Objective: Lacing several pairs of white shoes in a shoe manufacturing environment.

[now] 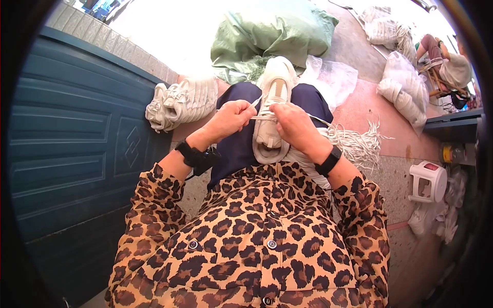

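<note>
A white sneaker [279,82] rests on my lap between my thighs, its toe away from me and its heel opening close to my shirt. My left hand [232,120] is at the left of the shoe, thumb and finger pinching a flat white shoelace [263,117] whose strand crosses the shoe. The right hand [297,127] bends over the shoe's right side, fingers closed by the lacing; its fingertips partly hide the lace there. A loose bundle of white shoelaces [357,142] lies by my right thigh, its ends fanned out to the right.
Several white sneakers [186,100] stand in a row beside the blue door [67,120]. A green sack [272,31] and a clear plastic bag [336,79] lie ahead. Filled bags [405,90], a white stool [428,182] and a seated person [452,66] are at the right.
</note>
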